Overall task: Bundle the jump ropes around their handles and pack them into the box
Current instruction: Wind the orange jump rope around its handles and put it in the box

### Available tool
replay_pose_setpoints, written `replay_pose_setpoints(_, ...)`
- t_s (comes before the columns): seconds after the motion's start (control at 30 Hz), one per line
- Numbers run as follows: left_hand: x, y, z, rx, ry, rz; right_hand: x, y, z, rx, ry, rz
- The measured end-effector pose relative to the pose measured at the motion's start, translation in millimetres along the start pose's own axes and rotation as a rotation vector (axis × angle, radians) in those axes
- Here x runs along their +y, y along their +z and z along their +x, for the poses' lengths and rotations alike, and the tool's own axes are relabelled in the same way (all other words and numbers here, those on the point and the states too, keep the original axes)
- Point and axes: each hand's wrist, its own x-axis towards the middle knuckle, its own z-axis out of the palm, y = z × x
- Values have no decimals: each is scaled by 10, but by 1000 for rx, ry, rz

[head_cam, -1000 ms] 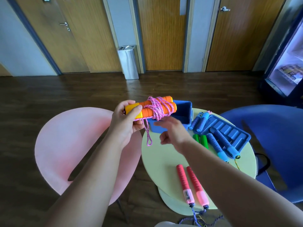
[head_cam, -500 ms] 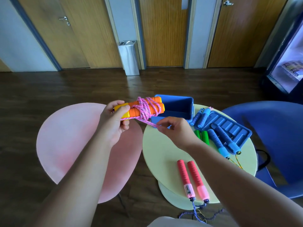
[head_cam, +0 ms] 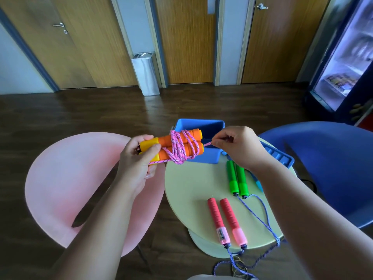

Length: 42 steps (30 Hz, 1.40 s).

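Note:
My left hand [head_cam: 139, 162] grips the yellow ends of two orange handles [head_cam: 189, 144], held side by side in the air. Pink rope [head_cam: 178, 147] is coiled several times around them. My right hand [head_cam: 240, 148] pinches the free end of the pink rope just right of the handles, pulled taut. Behind the bundle stands the open blue box [head_cam: 201, 126] on the round pale-green table [head_cam: 191, 190]. Green handles [head_cam: 237, 178] and red-pink handles [head_cam: 226, 221] lie on the table, their purple ropes trailing off its near edge.
The blue box lid [head_cam: 280, 158] lies right of the box, with blue handles partly hidden behind my right arm. A pink chair [head_cam: 66, 178] stands to the left, a blue chair [head_cam: 331, 164] to the right. A metal bin [head_cam: 146, 72] and doors stand at the far wall.
My right hand has swung from under the bundle up to its right side, drawing the rope end taut. The loose tail no longer hangs down. My left hand holds the handles steady.

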Motion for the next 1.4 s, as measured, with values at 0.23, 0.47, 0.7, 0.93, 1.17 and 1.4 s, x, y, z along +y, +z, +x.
replay_pose_setpoints(0.23, -64, 178, -37, 30, 34, 101, -21, -90, -32, 86, 96, 108)
replay_pose_setpoints(0.47, -148, 298, -5, 106, 146, 279, -71, -64, -85, 130, 154, 120)
replay_pose_setpoints(0.7, -134, 442, -57, 142, 214, 344, -150, -57, -127, 85, 166, 158)
replay_pose_setpoints(0.93, -65, 609, -125, 102, 312, 368, -308, 53, -137, 94, 223, 304)
replay_pose_setpoints(1.17, -270, 779, -118, 111, 194, 269, -540, 172, -116, 97, 155, 260)
replay_pose_setpoints(1.4, -321, 688, -79, 0, 19, 119, -521, 36, -128, -91, 117, 185)
